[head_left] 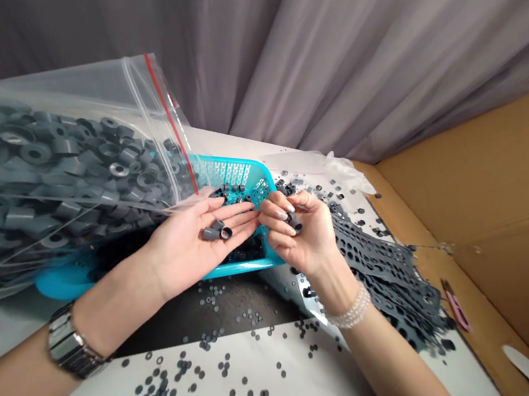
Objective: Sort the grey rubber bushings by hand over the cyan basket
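My left hand (194,237) lies palm up with its fingers stretched out over a turquoise plastic basket (239,168). On its palm rest a few small dark grey cylindrical rubber caps (218,231). Beside its fingertips, my right hand (303,229) is curled, its fingers closed around another dark grey rubber cap (294,223). More dark pieces lie inside the basket, partly hidden by my left hand. A large clear zip bag (143,76) full of grey cylindrical pieces leans in from the left, next to my left hand.
Small dark discs (155,395) are scattered over the white table (307,393). To the right, a pile of perforated dark rubber strips (382,266) lies near a pink-handled cutter (456,308) on cardboard (442,290). A grey curtain (302,56) hangs behind.
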Demonstrator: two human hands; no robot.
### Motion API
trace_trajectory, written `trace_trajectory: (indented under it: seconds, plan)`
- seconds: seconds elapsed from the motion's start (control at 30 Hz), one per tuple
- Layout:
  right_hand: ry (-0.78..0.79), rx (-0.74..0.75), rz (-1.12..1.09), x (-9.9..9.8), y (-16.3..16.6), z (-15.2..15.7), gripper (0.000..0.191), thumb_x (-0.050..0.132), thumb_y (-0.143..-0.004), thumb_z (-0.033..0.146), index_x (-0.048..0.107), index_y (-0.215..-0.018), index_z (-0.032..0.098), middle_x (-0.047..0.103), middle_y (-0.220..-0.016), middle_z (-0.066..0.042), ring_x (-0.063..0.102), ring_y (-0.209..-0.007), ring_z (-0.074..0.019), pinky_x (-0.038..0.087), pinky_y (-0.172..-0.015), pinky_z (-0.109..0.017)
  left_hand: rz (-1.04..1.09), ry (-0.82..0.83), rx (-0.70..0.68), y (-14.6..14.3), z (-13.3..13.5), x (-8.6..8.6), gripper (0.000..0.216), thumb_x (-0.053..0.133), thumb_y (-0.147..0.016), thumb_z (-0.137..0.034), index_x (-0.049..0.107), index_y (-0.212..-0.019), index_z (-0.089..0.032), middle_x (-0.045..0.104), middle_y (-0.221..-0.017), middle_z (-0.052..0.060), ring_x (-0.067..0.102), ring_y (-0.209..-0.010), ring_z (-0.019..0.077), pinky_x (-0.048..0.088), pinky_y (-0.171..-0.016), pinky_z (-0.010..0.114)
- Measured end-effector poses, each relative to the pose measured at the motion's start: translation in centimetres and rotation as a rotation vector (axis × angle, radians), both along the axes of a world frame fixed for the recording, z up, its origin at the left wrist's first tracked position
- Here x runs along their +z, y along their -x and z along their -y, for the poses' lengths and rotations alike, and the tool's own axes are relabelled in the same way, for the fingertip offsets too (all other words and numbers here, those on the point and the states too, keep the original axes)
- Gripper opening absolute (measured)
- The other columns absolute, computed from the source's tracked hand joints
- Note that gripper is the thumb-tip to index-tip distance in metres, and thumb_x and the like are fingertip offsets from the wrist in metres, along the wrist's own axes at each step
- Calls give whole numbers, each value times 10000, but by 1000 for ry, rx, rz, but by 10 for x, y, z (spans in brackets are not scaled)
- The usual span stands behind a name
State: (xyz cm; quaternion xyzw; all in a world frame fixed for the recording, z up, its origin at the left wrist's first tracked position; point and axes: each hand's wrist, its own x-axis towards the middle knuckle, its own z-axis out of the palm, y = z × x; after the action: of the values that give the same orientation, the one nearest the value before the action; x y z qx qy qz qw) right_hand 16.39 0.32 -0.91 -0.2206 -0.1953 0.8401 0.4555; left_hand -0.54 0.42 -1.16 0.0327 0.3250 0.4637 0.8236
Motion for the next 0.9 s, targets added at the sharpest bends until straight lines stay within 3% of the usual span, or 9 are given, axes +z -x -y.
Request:
trace_trajectory:
  seconds: [0.13, 0.23, 0.4, 0.53, 0.63, 0.77, 0.9]
  plan:
    - [96, -72, 14, 3, 5, 1, 193, 383, -791, 210, 388, -602, 169, 422, -592, 11, 322, -427, -45, 206, -298, -111, 30, -15, -20, 1, 1, -1, 443, 432, -881, -237, 348, -1292, -94, 539, -1219, 279, 601, -1037, 334, 522, -850, 463]
    - [90, -108, 165, 6, 8, 2, 168, 442, -819, 219, 491, -679, 141, 476, -639, -1, 364, -456, -38, 195, -304, -101, 62, -40, -37, 2, 1, 0, 525, 426, -879, -220, 247, -1363, -123, 490, -1284, 271, 586, -1073, 308, 498, -885, 466]
    - [-262, -72, 628, 7, 11, 8, 115, 560, -833, 257, 620, -853, 161, 413, -511, 77, 200, -379, -31, 148, -337, -161, 113, -9, -107, 2, 1, 0, 519, 364, -892, -254, 291, -1356, -33, 531, -1228, 270, 596, -1050, 286, 492, -897, 425]
    - [-589, -74, 1068, 9, 18, 17, 168, 615, -801, 308, 677, -852, 162, 544, -626, 24, 326, -472, -58, 258, -440, -203, 104, -31, -148, 3, 0, -3, 523, 360, -894, -278, 327, -1345, -16, 550, -1204, 254, 604, -1012, 269, 506, -859, 382]
    - [-732, -83, 1264, 11, 21, 19, 169, 635, -777, 297, 697, -853, 159, 557, -656, 15, 362, -541, -79, 289, -504, -220, 103, -47, -176, 4, 2, -2, 527, 351, -898, -287, 319, -1360, -35, 532, -1241, 240, 594, -1033, 253, 508, -838, 340]
    - [-753, -59, 1357, 10, 19, 16, 139, 589, -792, 240, 688, -804, 142, 542, -650, 15, 361, -554, -84, 298, -534, -232, 85, -70, -151, 4, 3, 0, 549, 352, -897, -289, 269, -1381, -43, 495, -1288, 241, 584, -1062, 257, 491, -875, 359]
    - [-658, -45, 1264, 6, 16, 14, 142, 575, -799, 261, 658, -774, 149, 461, -579, 41, 322, -501, -72, 267, -494, -227, 57, -72, -109, 3, 1, 0, 535, 383, -882, -219, 251, -1387, -103, 459, -1328, 225, 587, -1056, 250, 484, -897, 400]
